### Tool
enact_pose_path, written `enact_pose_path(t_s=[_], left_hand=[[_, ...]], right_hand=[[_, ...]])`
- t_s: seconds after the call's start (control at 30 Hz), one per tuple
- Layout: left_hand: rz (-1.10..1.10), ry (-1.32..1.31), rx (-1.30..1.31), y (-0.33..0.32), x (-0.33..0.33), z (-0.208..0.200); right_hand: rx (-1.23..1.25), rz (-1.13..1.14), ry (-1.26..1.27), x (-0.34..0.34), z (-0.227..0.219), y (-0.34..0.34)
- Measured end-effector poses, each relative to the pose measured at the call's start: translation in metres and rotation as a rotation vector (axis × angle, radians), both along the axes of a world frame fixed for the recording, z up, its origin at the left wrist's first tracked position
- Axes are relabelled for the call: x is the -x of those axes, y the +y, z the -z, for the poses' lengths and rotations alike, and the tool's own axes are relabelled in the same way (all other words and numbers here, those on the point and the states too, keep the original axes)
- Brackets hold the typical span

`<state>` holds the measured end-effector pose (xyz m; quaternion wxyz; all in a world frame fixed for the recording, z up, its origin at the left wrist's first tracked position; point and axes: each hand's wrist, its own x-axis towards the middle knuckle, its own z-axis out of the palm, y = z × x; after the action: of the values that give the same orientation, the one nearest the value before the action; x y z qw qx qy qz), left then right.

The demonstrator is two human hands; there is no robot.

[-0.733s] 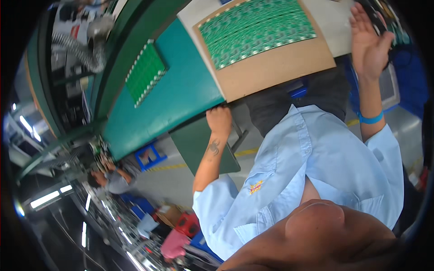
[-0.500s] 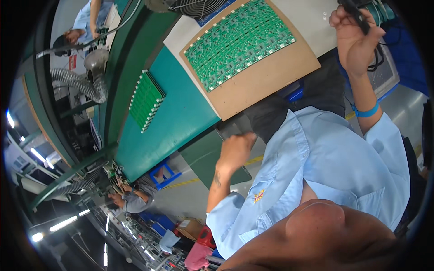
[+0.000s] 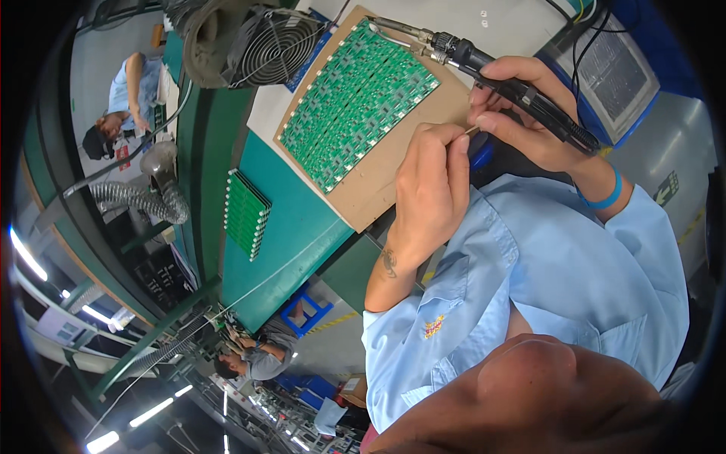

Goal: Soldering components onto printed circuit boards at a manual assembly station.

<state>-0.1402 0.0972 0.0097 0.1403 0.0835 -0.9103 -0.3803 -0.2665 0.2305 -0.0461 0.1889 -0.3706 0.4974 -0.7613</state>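
Note:
My right hand point(image 3: 529, 113) is closed round the black handle of a soldering iron point(image 3: 491, 64), its metal tip pointing to the upper left above the boards. A thin guide tube runs along the iron's front. My left hand point(image 3: 435, 178) pinches a thin strand that looks like solder wire, close to the right fingertips. A short brownish end point(image 3: 473, 130) shows between the two hands. Beyond them, a large panel of green circuit boards point(image 3: 355, 106) lies on a brown board point(image 3: 393, 174). The iron's tip hangs over the panel's far edge; whether it touches cannot be told.
A stack of green boards point(image 3: 246, 216) stands on the green bench mat point(image 3: 295, 242). At the back are a round fan point(image 3: 276, 47) and a flexible duct point(image 3: 147, 200). A blue-rimmed tray point(image 3: 605, 72) sits at right. Two co-workers are at left point(image 3: 136, 91) and lower left point(image 3: 265, 357).
My right hand has brought the soldering iron down and inward from the upper right. My left hand has risen to meet it, now pinching the strand. The view has shifted.

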Motion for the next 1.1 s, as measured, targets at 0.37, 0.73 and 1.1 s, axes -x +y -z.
enact_pose_path(t_s=[0.37, 0.73, 1.1], left_hand=[[-0.104, 0.035, 0.028, -0.007, 0.012, 0.007], [-0.077, -0.098, 0.093, -0.064, 0.042, 0.005], [0.039, -0.305, 0.053, -0.069, 0.056, -0.007]], right_hand=[[-0.041, 0.055, -0.013, 0.02, 0.008, 0.004], [-0.18, 0.173, 0.248, 0.038, 0.001, 0.038], [-0.237, 0.211, 0.442, 0.037, -0.012, 0.05]])
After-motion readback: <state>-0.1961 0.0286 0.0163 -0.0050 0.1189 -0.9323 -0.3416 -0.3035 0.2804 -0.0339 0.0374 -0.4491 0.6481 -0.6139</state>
